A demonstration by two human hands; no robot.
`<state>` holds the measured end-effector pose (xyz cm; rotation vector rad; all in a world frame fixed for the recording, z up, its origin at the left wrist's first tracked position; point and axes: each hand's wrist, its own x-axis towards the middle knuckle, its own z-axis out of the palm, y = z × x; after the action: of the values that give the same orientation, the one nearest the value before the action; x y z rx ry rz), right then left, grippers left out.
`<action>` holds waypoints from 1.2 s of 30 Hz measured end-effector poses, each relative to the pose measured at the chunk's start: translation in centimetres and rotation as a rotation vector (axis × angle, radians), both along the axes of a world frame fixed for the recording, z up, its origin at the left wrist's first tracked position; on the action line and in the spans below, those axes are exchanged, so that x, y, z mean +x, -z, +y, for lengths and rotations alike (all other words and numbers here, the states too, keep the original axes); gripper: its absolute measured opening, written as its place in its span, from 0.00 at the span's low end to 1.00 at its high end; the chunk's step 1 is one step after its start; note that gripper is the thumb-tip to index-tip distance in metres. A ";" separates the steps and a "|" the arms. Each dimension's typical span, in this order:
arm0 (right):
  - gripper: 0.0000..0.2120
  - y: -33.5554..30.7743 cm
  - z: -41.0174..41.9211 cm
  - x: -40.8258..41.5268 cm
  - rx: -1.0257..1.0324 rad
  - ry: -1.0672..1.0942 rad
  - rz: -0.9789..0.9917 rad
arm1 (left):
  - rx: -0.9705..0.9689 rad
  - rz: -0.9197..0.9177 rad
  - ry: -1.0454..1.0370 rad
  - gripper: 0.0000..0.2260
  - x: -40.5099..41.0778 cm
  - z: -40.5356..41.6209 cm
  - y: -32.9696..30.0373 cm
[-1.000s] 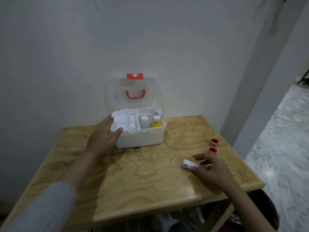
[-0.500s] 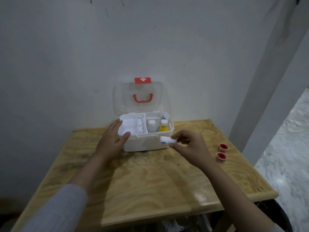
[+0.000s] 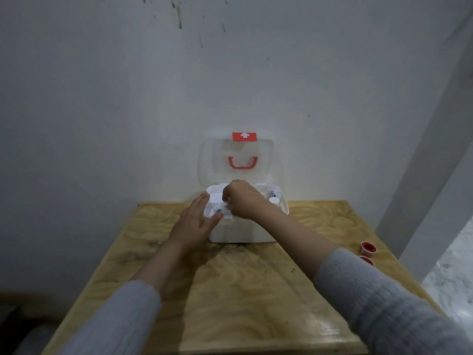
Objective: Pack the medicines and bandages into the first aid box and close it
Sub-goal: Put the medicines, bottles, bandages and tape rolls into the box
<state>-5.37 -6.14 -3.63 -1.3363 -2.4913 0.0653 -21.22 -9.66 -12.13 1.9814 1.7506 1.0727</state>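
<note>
The white first aid box (image 3: 243,230) stands at the table's back edge, its clear lid (image 3: 236,160) with a red handle upright against the wall. My left hand (image 3: 193,222) lies flat with fingers apart against the box's left front corner. My right hand (image 3: 242,199) is over the box's left compartment, fingers closed on a small white bandage roll (image 3: 220,210) held just inside the tray. A white bottle cap (image 3: 273,200) and a patterned roll (image 3: 275,192) show in the right compartment. Two red-centred tape rolls (image 3: 368,247) lie on the table at the right.
The wooden table (image 3: 230,290) meets a white wall behind the box. A white pillar (image 3: 435,162) rises at the right, with marble floor beyond the table's right edge.
My right hand has carried the white bandage roll from in front of the box up over its left compartment. The camera has come closer. My left hand stays on the box.
</note>
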 end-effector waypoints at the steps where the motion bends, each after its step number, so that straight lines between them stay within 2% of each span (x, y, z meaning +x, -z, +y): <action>1: 0.13 0.1 0.1 0.1 -0.010 -0.002 0.033 | -0.004 0.000 0.003 0.38 -0.1 0.0 0.0; 4: 0.16 -0.3 -0.3 1.4 -0.047 0.008 0.181 | 0.003 0.008 0.006 0.34 -0.1 0.1 0.2; 10: 0.11 -1.0 -2.6 7.2 0.065 0.111 0.463 | 0.027 0.008 0.001 0.31 0.1 0.3 0.3; 15: 0.09 1.2 -4.8 14.5 0.189 0.374 0.513 | 0.033 0.001 0.004 0.30 0.4 0.2 0.3; 19: 0.09 4.4 -6.6 20.4 0.137 0.604 0.552 | 0.021 0.021 -0.001 0.31 0.2 0.4 0.5; 22: 0.08 6.2 -8.1 23.9 0.011 0.718 0.582 | 0.024 -0.006 0.002 0.33 0.2 0.4 0.5; 25: 0.07 7.8 -8.9 26.4 -0.052 0.714 0.549 | 0.046 0.003 0.004 0.30 0.3 0.4 0.5; 30: 0.12 8.6 -8.8 28.7 -0.280 0.603 0.417 | 0.038 0.023 0.002 0.29 0.3 0.3 0.5; 36: 0.04 8.7 -8.3 28.0 -0.224 0.552 0.400 | 0.036 0.040 -0.006 0.29 0.2 0.4 0.4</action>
<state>22.67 -14.45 -12.32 -1.8435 -1.7656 0.4465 -21.00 -9.22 -12.57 2.0335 1.7699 1.0811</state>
